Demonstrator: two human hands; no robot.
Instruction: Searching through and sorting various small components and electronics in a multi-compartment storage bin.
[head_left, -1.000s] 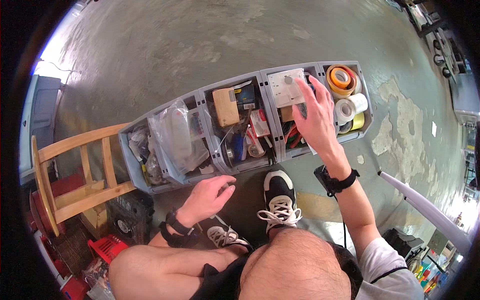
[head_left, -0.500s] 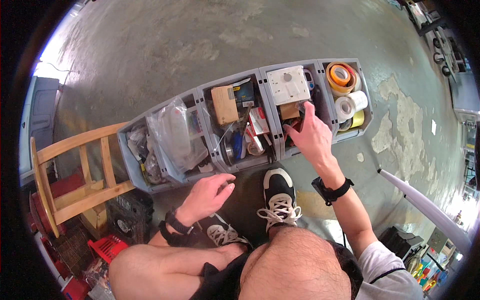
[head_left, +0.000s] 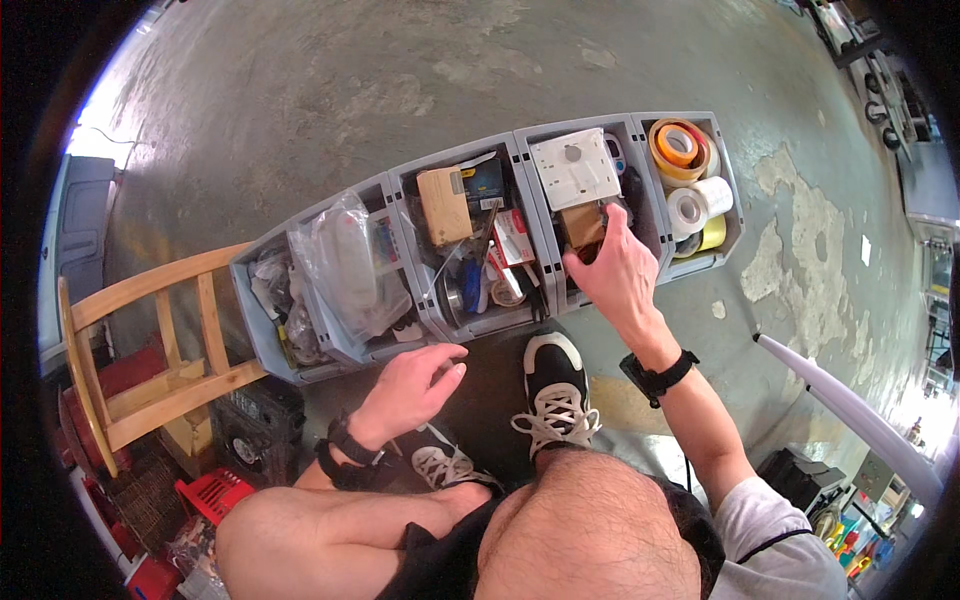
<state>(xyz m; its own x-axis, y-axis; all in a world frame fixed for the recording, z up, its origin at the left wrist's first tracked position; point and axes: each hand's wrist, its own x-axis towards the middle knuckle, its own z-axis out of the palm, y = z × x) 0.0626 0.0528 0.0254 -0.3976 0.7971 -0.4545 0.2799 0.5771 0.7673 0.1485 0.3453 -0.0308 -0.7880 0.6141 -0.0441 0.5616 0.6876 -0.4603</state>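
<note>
My right hand [head_left: 622, 268] reaches into a grey bin [head_left: 522, 160], thumb and index finger spread apart over its contents. Beside its fingertips lie a small brown cardboard box [head_left: 581, 226] and dark items I cannot make out. Farther back in that bin is a white square plate [head_left: 576, 168], with a blue-and-white device [head_left: 613, 152] next to it. Some of the right fingers are hidden behind the hand. My left hand [head_left: 408, 390] hovers on the near side of the bins, loosely curled, thumb apart from the fingers, holding nothing visible.
Tape rolls [head_left: 686, 212] fill the rightmost bin. Left of my right hand, a bin holds a cardboard carton [head_left: 445, 206] and a red-and-white box [head_left: 514, 238]. Clear plastic bags [head_left: 345, 262] lie farther left. A wooden frame [head_left: 160, 290] and red basket [head_left: 214, 496] stand left.
My right hand has shifted slightly left and its thumb has moved a little. The small cardboard box has shifted slightly. My left hand has barely moved.
</note>
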